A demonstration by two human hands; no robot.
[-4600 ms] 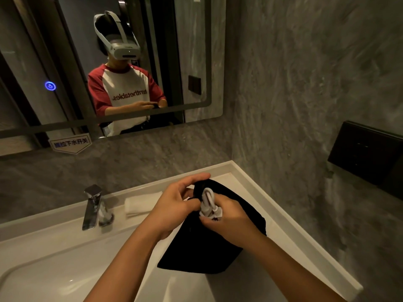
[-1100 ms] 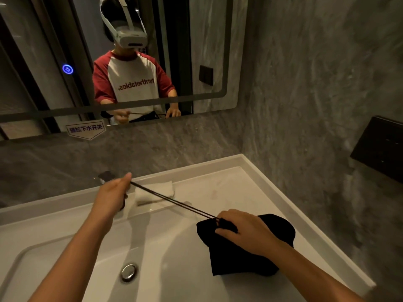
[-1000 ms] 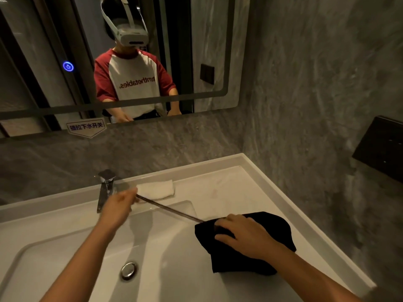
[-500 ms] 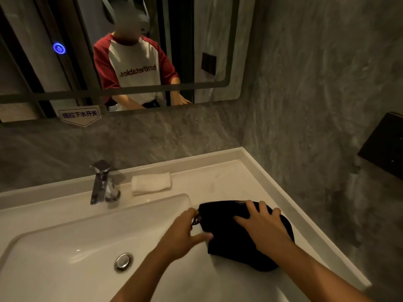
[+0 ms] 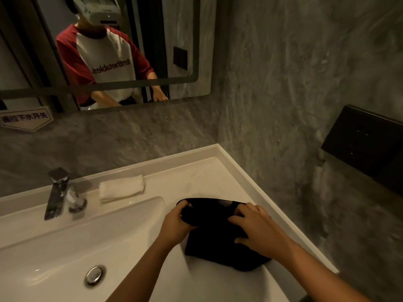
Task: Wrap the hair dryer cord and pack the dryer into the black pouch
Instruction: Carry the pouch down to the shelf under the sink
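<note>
The black pouch lies on the white counter at the right of the basin, bulging, its gathered mouth pointing toward the wall. My left hand grips the left end of the gathered mouth. My right hand holds the right end of the mouth and rests on top of the pouch. The hair dryer and its cord are hidden; nothing of them shows outside the pouch. The drawstring is not visible apart from the puckered rim.
A white basin with a metal drain plug fills the lower left. A chrome faucet and a folded white towel sit behind it. The grey wall carries a mirror and a black wall panel.
My left hand had pulled the drawstring far out to the left, then came back to the pouch. Both hands now grip the cinched mouth, and the pouch lies flatter on the counter.
</note>
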